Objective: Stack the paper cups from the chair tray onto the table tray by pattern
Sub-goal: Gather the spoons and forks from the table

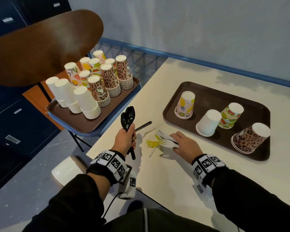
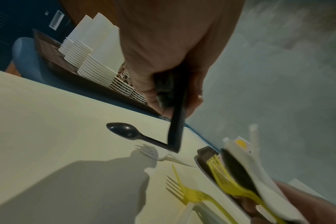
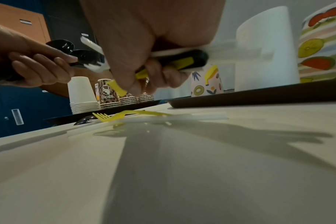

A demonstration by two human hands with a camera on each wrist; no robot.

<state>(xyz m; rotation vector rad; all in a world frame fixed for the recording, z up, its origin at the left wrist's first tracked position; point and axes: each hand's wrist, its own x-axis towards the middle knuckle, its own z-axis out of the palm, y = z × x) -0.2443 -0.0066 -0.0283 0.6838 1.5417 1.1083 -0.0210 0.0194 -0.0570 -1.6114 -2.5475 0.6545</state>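
On the chair tray (image 1: pixel 117 104) stand upside-down stacks of white cups (image 1: pixel 87 102), leopard cups (image 1: pixel 107 77) and fruit-print cups (image 1: pixel 73 72). The table tray (image 1: pixel 213 92) carries single upturned cups: a pineapple one (image 1: pixel 185 105), a white one (image 1: pixel 208 123), a striped fruit one (image 1: pixel 231 115) and a leopard one (image 1: pixel 250 138). My left hand (image 1: pixel 132 131) grips a bunch of black spoons (image 1: pixel 128 117) upright over the table's left edge. My right hand (image 1: pixel 174 143), left of the table tray, holds a bundle of white, yellow and black cutlery (image 3: pixel 182 60) just above the tabletop.
Loose on the table between my hands lie a black spoon (image 1: pixel 143 125), a yellow fork (image 1: pixel 151 143) and white cutlery. The brown chair back (image 1: pixel 40 47) rises over the chair tray. Blue cabinets stand at left; a white object (image 1: pixel 65 171) lies on the floor.
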